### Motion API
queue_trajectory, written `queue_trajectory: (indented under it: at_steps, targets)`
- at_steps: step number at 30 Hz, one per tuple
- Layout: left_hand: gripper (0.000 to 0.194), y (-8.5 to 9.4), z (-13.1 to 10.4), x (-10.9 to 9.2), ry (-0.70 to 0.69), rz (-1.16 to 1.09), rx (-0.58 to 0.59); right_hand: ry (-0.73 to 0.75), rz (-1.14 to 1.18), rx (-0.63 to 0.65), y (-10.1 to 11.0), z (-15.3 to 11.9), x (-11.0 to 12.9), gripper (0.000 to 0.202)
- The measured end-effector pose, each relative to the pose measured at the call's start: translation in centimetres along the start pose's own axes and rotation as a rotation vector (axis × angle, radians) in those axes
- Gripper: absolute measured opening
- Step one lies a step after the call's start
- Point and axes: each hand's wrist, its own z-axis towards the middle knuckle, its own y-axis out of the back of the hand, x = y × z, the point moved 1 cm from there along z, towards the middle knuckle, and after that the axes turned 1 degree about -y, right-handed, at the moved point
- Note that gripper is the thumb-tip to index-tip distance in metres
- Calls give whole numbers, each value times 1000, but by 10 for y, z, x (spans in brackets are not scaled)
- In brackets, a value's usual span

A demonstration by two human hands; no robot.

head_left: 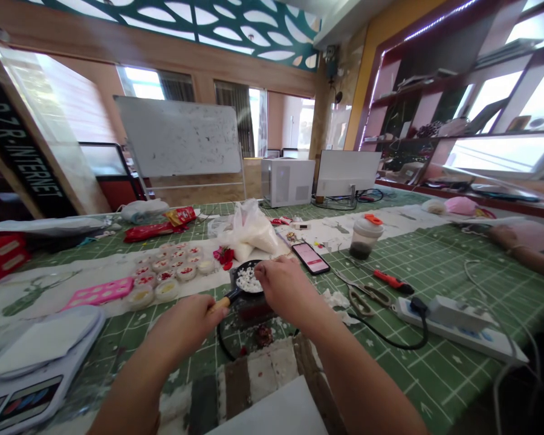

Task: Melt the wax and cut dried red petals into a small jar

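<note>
My left hand (198,314) is closed around the wooden handle (224,301) of a small black frying pan (236,290). White chunks or pellets (247,279) lie in the pan, which rests over a dark hot plate (251,311). My right hand (281,281) is at the pan's right rim, fingers pinched together over the white pieces. Whatever the fingers hold, if anything, is hidden. Beyond the pan stands a clear plastic bag of white material (251,229), with red flowers (224,256) beside it.
Several small cups (165,290) with red bits stand left, by a pink mould (100,293) and a scale (45,356). To the right lie a phone (311,258), scissors (361,302), a screwdriver (392,281), a lidded tub (365,235) and a power strip (462,329). Another person's arm (526,249) rests far right.
</note>
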Motion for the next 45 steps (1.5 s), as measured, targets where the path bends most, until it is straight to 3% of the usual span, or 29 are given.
queue_trajectory:
  at_steps: [8,15,27,34,40,45]
  targets:
    - [40,-2,3,2,-16,25,20,39,12,48,5,-2,9,27]
    - [39,-3,2,2,-9,20,29,-15,41,0,3,-2,6,26]
    - [37,-1,-2,3,-13,9,8,-133,153,63,11,4,-16,25]
    - [35,1,-3,3,9,6,2,-240,81,-9,9,8,-27,30]
    - [31,1,-3,5,11,7,-1,-164,161,23,6,7,-23,29]
    - [31,0,-3,5,19,5,-8,-228,260,-11,-4,16,-35,28]
